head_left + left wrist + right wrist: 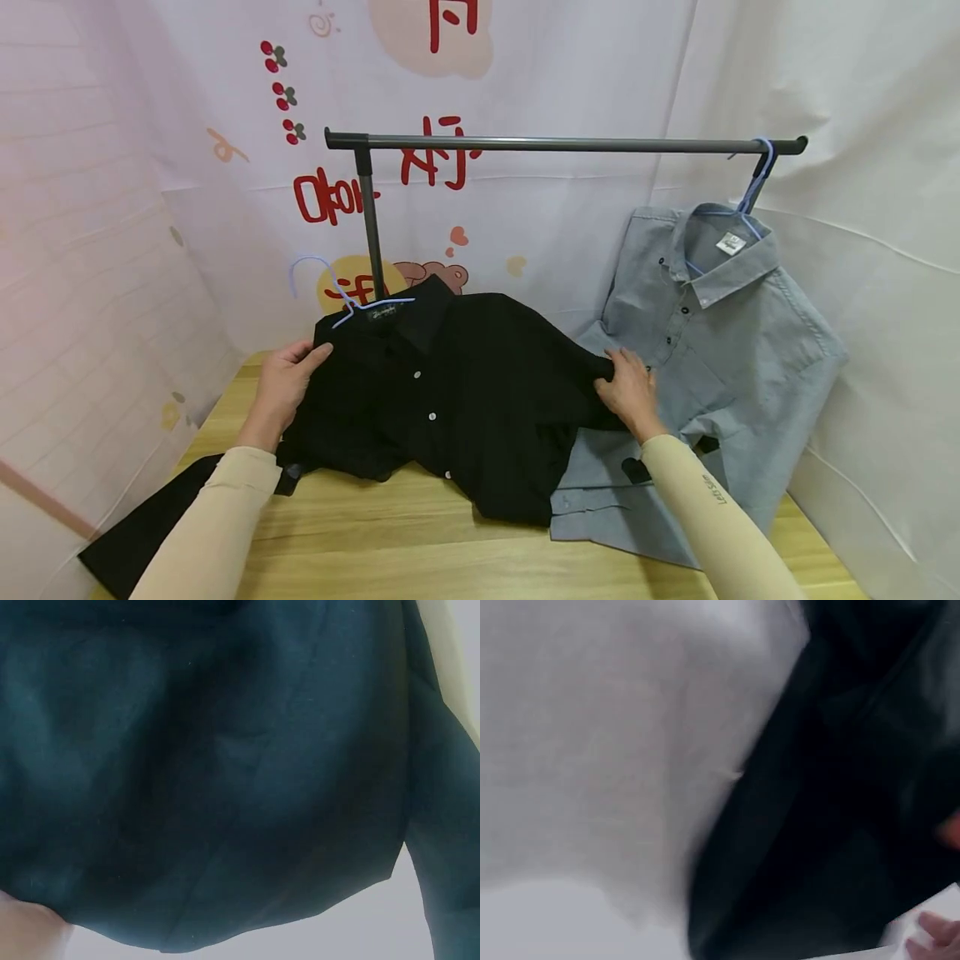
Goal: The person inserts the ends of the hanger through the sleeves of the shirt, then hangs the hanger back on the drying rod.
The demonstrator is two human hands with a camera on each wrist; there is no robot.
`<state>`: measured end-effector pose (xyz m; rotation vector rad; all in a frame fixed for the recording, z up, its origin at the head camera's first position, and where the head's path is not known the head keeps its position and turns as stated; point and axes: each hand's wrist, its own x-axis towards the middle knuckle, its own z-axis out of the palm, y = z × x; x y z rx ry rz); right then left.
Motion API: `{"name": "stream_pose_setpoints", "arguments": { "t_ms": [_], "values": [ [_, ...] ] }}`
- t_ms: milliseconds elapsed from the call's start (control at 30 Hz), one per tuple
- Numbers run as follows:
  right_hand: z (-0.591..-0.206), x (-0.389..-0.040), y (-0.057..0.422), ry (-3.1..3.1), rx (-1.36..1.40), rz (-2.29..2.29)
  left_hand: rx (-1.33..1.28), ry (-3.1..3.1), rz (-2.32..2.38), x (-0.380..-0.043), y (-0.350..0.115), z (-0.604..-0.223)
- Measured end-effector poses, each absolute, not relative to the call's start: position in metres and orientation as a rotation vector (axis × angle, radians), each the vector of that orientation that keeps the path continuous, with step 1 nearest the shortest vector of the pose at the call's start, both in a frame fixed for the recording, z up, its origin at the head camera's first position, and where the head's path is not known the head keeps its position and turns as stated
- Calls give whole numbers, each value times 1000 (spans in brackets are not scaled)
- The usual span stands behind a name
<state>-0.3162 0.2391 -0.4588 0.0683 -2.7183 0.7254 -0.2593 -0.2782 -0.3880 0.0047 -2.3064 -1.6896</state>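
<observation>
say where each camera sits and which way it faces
Head: on the head, facing forward and down at the black shirt and rack; left hand and right hand show.
Left wrist: on that wrist, facing the black shirt; skin shows lower left.
Right wrist: on that wrist, facing grey cloth and the black shirt; fingers show lower right.
All views share the black shirt.

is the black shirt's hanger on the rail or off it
Off: its hook sits below the rail, clear of it.

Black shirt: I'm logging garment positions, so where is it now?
In the head view, the black shirt is near centre, below the rack's rail, left of the blue-grey shirt and partly overlapping it.
</observation>
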Motion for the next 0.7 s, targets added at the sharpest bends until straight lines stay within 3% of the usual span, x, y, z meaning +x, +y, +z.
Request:
{"name": "stream_pose_setpoints", "arguments": {
  "t_ms": [233,433,700],
  "values": [
    [-422,-305,184,-2394,504,1026,-147,-2468,-1669,-264,-261,-394],
    [-391,-296,139,-2607,628,1129,-287,-2530,-1684,-265,-245,-395],
    [-395,-292,118,-2673,803,1198,-271,-2547,-1659,-264,-237,-395]
  ]
}}
